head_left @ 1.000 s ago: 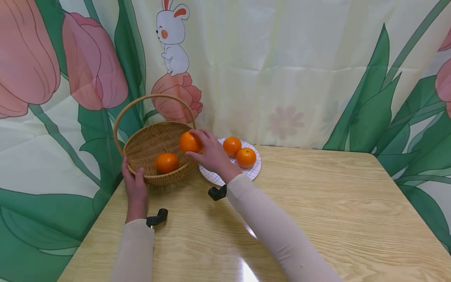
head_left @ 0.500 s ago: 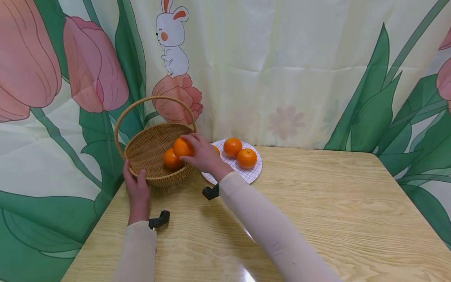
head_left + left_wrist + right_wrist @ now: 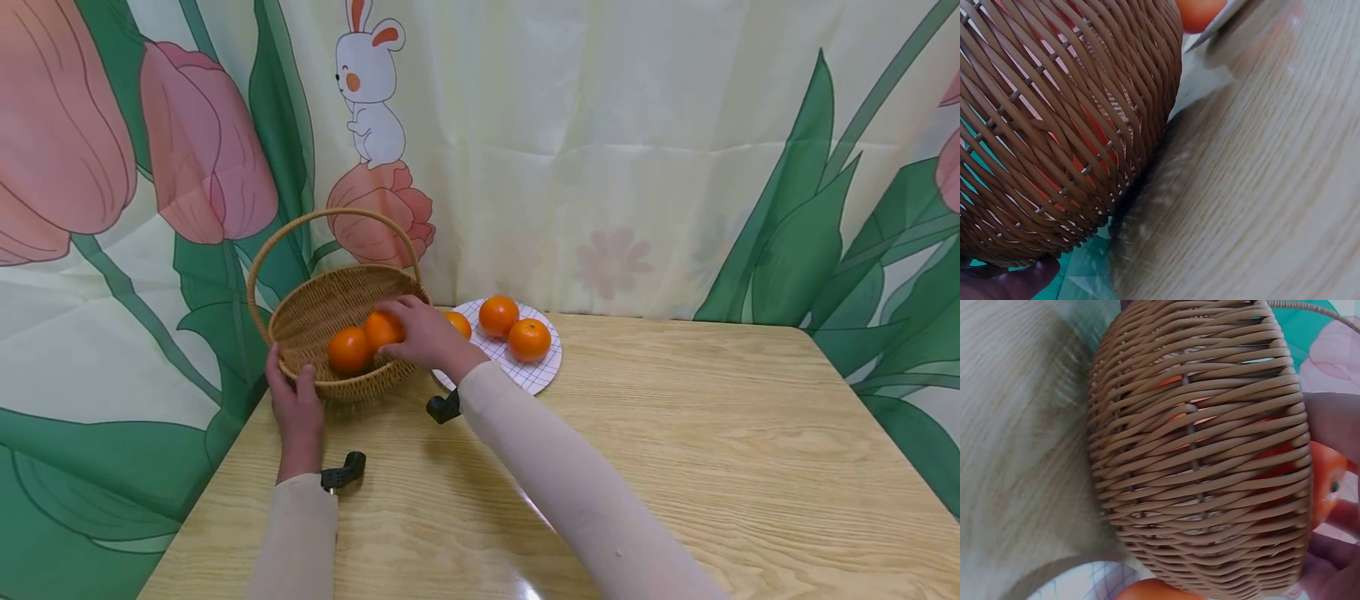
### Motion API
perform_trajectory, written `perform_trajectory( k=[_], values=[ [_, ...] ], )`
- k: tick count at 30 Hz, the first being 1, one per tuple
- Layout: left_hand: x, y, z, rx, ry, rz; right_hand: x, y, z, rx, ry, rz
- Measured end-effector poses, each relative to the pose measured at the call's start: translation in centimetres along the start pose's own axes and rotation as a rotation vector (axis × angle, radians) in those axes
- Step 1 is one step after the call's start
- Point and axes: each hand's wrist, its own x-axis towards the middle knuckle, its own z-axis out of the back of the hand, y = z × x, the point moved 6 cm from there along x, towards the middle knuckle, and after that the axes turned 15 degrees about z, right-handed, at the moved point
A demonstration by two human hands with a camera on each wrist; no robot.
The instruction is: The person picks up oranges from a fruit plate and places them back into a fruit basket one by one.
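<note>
A wicker basket point(image 3: 311, 321) with a tall hoop handle is at the table's far left, its mouth facing me. My left hand point(image 3: 298, 421) grips its left front rim; in the left wrist view the basket's woven side point(image 3: 1072, 125) hides most of that hand. Inside the basket's right part, my right hand point(image 3: 429, 335) holds an orange point(image 3: 382, 328), which also shows past the rim as an orange point(image 3: 1327, 478) between the fingers in the right wrist view. Another orange point(image 3: 349, 351) lies in the basket, against or very close to the held one.
Right of the basket, a round checked plate point(image 3: 536, 382) carries an orange point(image 3: 498, 316), a second orange point(image 3: 529, 340) and a third orange point(image 3: 458, 323), partly hidden by my right hand. A printed curtain point(image 3: 637, 167) hangs behind the wooden table point(image 3: 712, 450).
My right hand has carried its orange left and down, from the basket's right rim to inside it. The loose orange rolled right, then back left. My left hand keeps its grip.
</note>
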Motion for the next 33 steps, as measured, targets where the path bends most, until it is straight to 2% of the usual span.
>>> perform_trajectory(
  k=[6, 12, 17, 27, 33],
  values=[
    [0.3, 0.1, -0.1, -0.035, 0.015, -0.014, 0.9, 0.2, 0.1, -0.046, 0.126, 0.014],
    [0.5, 0.3, -0.2, -0.044, 0.026, -0.006, 1.7, 0.3, 0.3, -0.058, 0.206, 0.009],
    [0.3, 0.2, 0.1, -0.02, 0.005, 0.005, 2.1, 0.3, -0.1, -0.035, 0.261, -0.011],
    [0.2, 0.0, 0.0, -0.002, -0.007, -0.032, 2.3, 0.4, -0.4, -0.043, 0.313, -0.037],
    [-1.7, -2.0, -0.1, -0.006, 0.009, -0.014, 2.3, 0.5, -0.4, -0.01, 0.344, -0.02]
  ],
)
